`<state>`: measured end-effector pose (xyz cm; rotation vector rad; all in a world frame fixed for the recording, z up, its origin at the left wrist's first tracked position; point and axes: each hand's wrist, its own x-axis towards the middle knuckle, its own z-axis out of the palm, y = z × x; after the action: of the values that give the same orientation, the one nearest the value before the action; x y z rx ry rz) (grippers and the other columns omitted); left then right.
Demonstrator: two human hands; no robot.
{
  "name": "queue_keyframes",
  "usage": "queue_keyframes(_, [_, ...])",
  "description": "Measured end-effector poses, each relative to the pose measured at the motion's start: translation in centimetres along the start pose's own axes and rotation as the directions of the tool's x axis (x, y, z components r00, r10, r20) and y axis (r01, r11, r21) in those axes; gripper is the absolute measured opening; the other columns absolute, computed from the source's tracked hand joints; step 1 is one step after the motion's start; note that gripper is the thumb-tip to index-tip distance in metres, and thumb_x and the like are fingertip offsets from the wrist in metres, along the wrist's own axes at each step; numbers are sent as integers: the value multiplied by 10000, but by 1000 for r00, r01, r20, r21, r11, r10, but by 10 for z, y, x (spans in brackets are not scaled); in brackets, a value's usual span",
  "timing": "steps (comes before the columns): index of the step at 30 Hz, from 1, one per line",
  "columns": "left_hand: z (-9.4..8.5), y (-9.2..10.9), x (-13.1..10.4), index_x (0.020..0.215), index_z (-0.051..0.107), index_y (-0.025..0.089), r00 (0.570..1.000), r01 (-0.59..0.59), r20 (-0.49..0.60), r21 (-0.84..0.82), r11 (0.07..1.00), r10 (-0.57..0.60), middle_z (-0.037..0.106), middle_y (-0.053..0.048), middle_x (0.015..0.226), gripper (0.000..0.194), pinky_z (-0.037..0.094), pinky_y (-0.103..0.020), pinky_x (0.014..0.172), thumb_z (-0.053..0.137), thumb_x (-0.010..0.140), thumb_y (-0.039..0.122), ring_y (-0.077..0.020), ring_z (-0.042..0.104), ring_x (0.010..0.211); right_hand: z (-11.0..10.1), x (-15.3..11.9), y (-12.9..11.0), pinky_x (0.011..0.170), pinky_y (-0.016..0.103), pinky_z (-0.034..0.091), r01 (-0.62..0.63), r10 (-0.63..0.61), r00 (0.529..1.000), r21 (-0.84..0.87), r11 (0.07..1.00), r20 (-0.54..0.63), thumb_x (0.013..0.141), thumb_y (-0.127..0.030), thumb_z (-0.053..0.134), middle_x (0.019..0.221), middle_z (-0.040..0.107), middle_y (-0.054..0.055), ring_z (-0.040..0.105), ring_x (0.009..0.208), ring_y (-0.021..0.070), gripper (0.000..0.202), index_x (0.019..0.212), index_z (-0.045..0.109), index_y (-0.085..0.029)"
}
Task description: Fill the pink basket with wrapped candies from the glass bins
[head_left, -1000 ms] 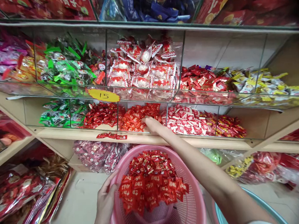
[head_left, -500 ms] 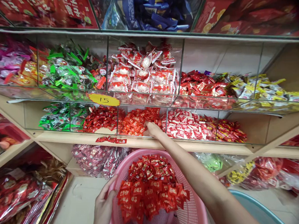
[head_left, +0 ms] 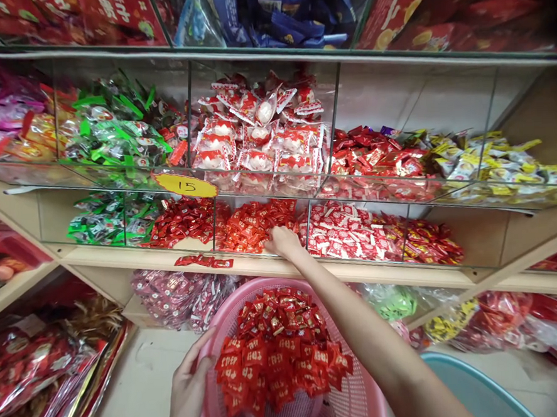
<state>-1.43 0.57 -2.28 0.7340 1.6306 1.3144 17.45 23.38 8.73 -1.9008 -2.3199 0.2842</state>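
My left hand (head_left: 189, 381) grips the rim of a pink plastic basket (head_left: 375, 391), thumb on the inner side. Many small red wrapped candies (head_left: 273, 360) lie heaped in the basket, darker shiny ones at the back and flat matte packets in front. My right arm reaches over the basket to the lower shelf. There, my right hand (head_left: 284, 241) is closed at the front right edge of a pile of orange-red wrapped candies (head_left: 249, 226). Its fingertips are hidden, so whatever they hold does not show.
Glass dividers split the shelves of sweets. Red-and-white candies (head_left: 346, 229) lie right of my hand, and several loose red candies (head_left: 204, 261) rest on the wooden ledge (head_left: 329, 268). A yellow "15" tag (head_left: 186, 185) hangs above. A blue tub (head_left: 468, 379) stands at lower right.
My right hand's fingers have curled in closer at the orange-red pile. The left hand stays on the basket, and the view has shifted slightly.
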Motion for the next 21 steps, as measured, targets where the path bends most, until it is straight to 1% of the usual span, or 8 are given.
queue_keyframes(4, [0, 1, -1, 1133, 633, 209, 1000, 5, 4, -3, 1000, -5, 602, -31, 1250, 468, 274, -342, 1069, 583, 674, 286, -246, 463, 1232, 1, 2, 3, 766, 281, 435, 53, -53, 998, 22, 998, 17, 830, -273, 525, 1062, 652, 112, 605, 996, 221, 221, 1003, 641, -198])
queue_keyframes(7, [0, 0, -1, 1149, 625, 216, 1000, 4, 11, -9, 1000, -4, 597, -31, 1256, 468, 270, -350, 1072, 584, 688, 285, -242, 465, 1230, 0, 3, 4, 746, 258, 429, 59, -62, 996, 38, 997, 64, 773, -227, 593, 1086, 649, 76, 606, 989, 202, 277, 1048, 625, -239])
queue_keyframes(11, [-1, -4, 1, 1165, 619, 223, 1000, 1, 18, -16, 1000, -1, 604, -35, 1248, 476, 273, -363, 1070, 589, 693, 282, -244, 460, 1236, -4, 2, 1, 722, 259, 432, 27, -31, 994, 35, 999, 109, 725, -241, 649, 1101, 640, 94, 608, 976, 215, 340, 1061, 610, -210])
queue_keyframes(16, [-2, -9, 3, 1160, 628, 238, 1000, -18, 6, -8, 1000, 18, 620, -28, 1225, 466, 279, -368, 1067, 588, 697, 280, -245, 482, 1214, -7, -1, 0, 740, 263, 438, 18, -20, 992, 9, 1000, 128, 738, -277, 642, 1151, 619, 103, 600, 1008, 221, 424, 1150, 567, -209])
queue_keyframes(21, [-1, -5, 2, 1135, 646, 232, 999, -52, 2, 6, 999, 52, 620, -27, 1225, 453, 277, -349, 1068, 593, 686, 260, -241, 472, 1223, -11, 0, -2, 739, 266, 452, 48, -40, 987, -52, 997, 153, 735, -232, 642, 1146, 626, 107, 599, 1025, 233, 345, 1078, 625, -196])
